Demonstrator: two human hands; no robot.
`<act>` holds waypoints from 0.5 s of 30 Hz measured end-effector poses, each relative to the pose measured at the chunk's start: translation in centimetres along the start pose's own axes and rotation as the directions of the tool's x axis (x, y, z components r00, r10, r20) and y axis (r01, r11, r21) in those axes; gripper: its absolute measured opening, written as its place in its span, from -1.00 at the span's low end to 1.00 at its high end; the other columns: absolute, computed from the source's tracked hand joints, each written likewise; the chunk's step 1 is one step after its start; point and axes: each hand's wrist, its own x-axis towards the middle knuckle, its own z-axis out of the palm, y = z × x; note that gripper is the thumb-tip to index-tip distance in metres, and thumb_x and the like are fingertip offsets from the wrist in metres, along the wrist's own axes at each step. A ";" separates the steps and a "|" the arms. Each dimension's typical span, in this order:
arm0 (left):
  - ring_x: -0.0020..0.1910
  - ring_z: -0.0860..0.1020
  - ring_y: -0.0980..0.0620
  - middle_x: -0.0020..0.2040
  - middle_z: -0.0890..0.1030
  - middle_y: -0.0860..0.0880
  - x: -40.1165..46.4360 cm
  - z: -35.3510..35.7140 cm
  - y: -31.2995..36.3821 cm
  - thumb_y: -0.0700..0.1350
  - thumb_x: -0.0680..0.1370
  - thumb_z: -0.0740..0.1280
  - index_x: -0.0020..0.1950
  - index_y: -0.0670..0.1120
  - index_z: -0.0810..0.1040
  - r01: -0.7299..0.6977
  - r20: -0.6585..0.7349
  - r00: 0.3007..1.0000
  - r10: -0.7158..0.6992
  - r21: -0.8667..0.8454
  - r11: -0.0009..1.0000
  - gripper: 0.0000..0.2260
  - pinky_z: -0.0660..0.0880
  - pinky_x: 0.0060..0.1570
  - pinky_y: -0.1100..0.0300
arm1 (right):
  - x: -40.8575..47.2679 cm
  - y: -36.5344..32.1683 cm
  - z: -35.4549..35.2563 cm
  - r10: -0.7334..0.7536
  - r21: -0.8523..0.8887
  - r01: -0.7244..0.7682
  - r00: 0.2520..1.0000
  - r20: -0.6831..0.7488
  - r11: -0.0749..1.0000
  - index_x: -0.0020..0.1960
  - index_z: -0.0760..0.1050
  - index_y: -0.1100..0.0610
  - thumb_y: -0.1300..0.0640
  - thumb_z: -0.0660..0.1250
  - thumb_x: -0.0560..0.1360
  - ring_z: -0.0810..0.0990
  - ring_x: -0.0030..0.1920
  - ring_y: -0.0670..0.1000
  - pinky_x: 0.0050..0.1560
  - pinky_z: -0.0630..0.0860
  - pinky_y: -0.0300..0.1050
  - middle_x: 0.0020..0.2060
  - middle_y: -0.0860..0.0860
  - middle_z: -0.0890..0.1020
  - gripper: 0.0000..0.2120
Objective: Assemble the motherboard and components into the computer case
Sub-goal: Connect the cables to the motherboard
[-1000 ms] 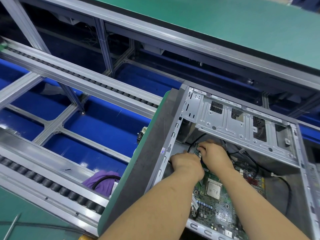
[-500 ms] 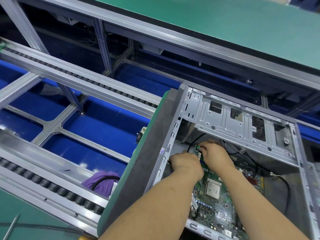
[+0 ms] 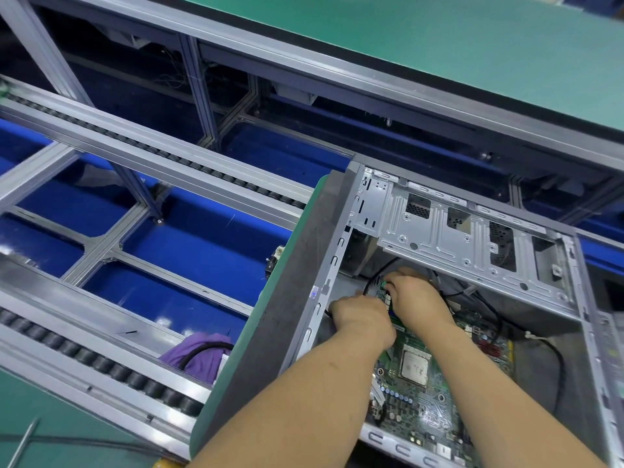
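An open grey computer case (image 3: 297, 319) lies on its side at the lower right. Inside it lies a green motherboard (image 3: 418, 410) with a silver CPU (image 3: 414, 366) in its socket. Both my hands reach into the case at the board's far corner, below the metal drive cage (image 3: 449, 238). My left hand (image 3: 361, 315) is curled by the case's left wall; what it holds is hidden. My right hand (image 3: 413, 295) has its fingers bent down on a small connector at the board's edge, next to a black cable (image 3: 371, 278).
The case rests on a green pallet (image 3: 270, 319) on a roller conveyor (image 3: 111, 363) with aluminium rails over blue panels. A purple cloth with a black cable (image 3: 202, 352) lies by the rollers. A green bench (image 3: 439, 45) runs behind. More black cables (image 3: 557, 363) trail inside the case.
Both hands stay at the board's far corner. The view has shifted slightly; my right hand's fingers have worked a little at the connector.
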 end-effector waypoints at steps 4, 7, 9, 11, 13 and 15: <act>0.17 0.52 -0.12 0.21 0.55 -0.09 0.0 0.0 0.0 0.00 0.55 0.24 0.31 -0.10 0.44 -0.003 -0.001 1.000 0.003 0.003 1.000 -0.64 0.38 0.04 0.04 | -0.2 0.1 -0.1 -0.001 0.039 0.002 1.000 -0.021 0.999 0.25 0.60 0.18 0.16 0.20 0.69 0.61 0.10 0.15 0.07 0.56 -0.03 0.11 0.14 0.65 -0.74; 0.16 0.52 -0.12 0.20 0.55 -0.09 0.1 0.0 0.1 0.02 0.55 0.24 0.31 -0.11 0.43 -0.002 0.002 1.000 0.002 0.010 1.000 -0.63 0.39 0.03 0.04 | -0.3 0.2 -0.2 -0.014 0.053 0.015 1.000 -0.019 0.998 0.29 0.60 0.16 0.15 0.21 0.69 0.61 0.11 0.15 0.08 0.56 -0.04 0.15 0.13 0.64 -0.73; 0.16 0.52 -0.12 0.19 0.55 -0.09 0.1 0.1 0.1 0.02 0.55 0.25 0.31 -0.11 0.43 0.002 0.003 1.000 -0.002 0.009 1.000 -0.62 0.39 0.03 0.04 | -0.3 0.2 -0.2 -0.019 0.051 0.020 1.000 -0.008 0.999 0.32 0.58 0.15 0.15 0.21 0.69 0.59 0.14 0.15 0.10 0.55 -0.03 0.16 0.14 0.64 -0.72; 0.16 0.52 -0.12 0.19 0.55 -0.09 0.1 0.1 0.1 0.01 0.55 0.25 0.31 -0.11 0.43 0.005 0.002 1.000 -0.005 0.006 1.000 -0.63 0.39 0.05 0.04 | -0.4 0.1 -0.2 -0.027 0.050 0.027 1.000 -0.011 0.998 0.33 0.58 0.15 0.15 0.21 0.69 0.58 0.17 0.15 0.11 0.55 -0.03 0.17 0.14 0.63 -0.71; 0.16 0.52 -0.12 0.20 0.55 -0.08 0.1 0.1 0.1 -0.01 0.54 0.25 0.31 -0.10 0.44 0.004 0.002 1.000 -0.004 0.008 1.000 -0.64 0.38 0.03 0.04 | -0.4 0.0 -0.3 -0.029 0.044 0.029 1.000 -0.012 0.999 0.32 0.58 0.17 0.15 0.21 0.69 0.58 0.17 0.15 0.11 0.55 -0.03 0.17 0.14 0.63 -0.72; 0.17 0.52 -0.12 0.21 0.54 -0.09 0.1 0.1 0.1 -0.01 0.54 0.25 0.31 -0.11 0.43 0.001 0.004 1.000 -0.001 0.007 1.000 -0.63 0.36 0.00 0.04 | -0.4 -0.1 -0.3 -0.030 0.032 0.030 1.000 -0.006 0.999 0.28 0.60 0.19 0.16 0.20 0.69 0.57 0.14 0.15 0.10 0.55 0.00 0.14 0.15 0.62 -0.73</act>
